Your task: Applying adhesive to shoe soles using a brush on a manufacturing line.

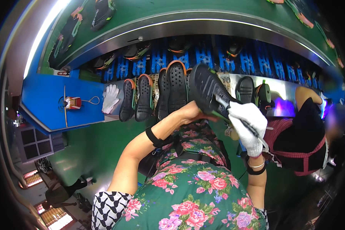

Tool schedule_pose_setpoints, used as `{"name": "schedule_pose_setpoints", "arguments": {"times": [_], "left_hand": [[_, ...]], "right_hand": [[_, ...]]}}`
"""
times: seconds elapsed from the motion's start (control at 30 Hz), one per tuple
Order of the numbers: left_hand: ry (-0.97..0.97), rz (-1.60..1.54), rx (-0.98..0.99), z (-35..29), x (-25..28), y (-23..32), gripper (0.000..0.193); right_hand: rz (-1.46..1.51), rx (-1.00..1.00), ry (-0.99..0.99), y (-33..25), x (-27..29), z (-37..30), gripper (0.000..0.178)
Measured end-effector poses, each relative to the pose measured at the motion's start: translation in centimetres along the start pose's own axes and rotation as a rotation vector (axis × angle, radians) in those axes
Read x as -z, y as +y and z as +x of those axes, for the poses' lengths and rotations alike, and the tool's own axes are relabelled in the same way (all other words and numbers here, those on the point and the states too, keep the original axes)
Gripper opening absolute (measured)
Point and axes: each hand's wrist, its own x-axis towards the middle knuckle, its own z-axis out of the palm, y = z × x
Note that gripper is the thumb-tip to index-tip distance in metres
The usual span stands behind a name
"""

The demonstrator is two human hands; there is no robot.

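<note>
My bare left hand (192, 112) grips a black shoe (207, 85) by its lower end, the fingers partly hidden behind it. The shoe is tilted, and ridges show on the face turned up to me. My right hand (250, 124), in a white knit glove, is closed round a slim brush-like tool (223, 102) with a dark handle. The tool's pale tip touches or nearly touches the shoe's ridged face; its exact kind is hard to make out. Just left of the held shoe, a black shoe with a perforated inside and orange rim (177, 82) leans on the bench.
More black shoes (144, 96) line the bench, beside a loose white glove (110, 97). A blue table (46, 100) holds a small red-and-white object (73, 102). Behind runs a rack of blue holders (205, 56) under a green conveyor (218, 8). A co-worker (301, 142) is close on my right.
</note>
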Motion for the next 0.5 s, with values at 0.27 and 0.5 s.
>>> {"name": "schedule_pose_setpoints", "arguments": {"times": [0.27, 0.5], "left_hand": [[-0.331, -0.814, -0.173, -2.6, -2.6, 2.2, 0.061], [-0.459, -0.941, -0.210, -0.7, 1.2, -2.4, 0.086]], "right_hand": [[0.075, -0.079, 0.102, -1.6, -0.9, -0.7, 0.022], [0.018, 0.103, 0.135, -2.7, -0.6, 1.9, 0.022]]}}
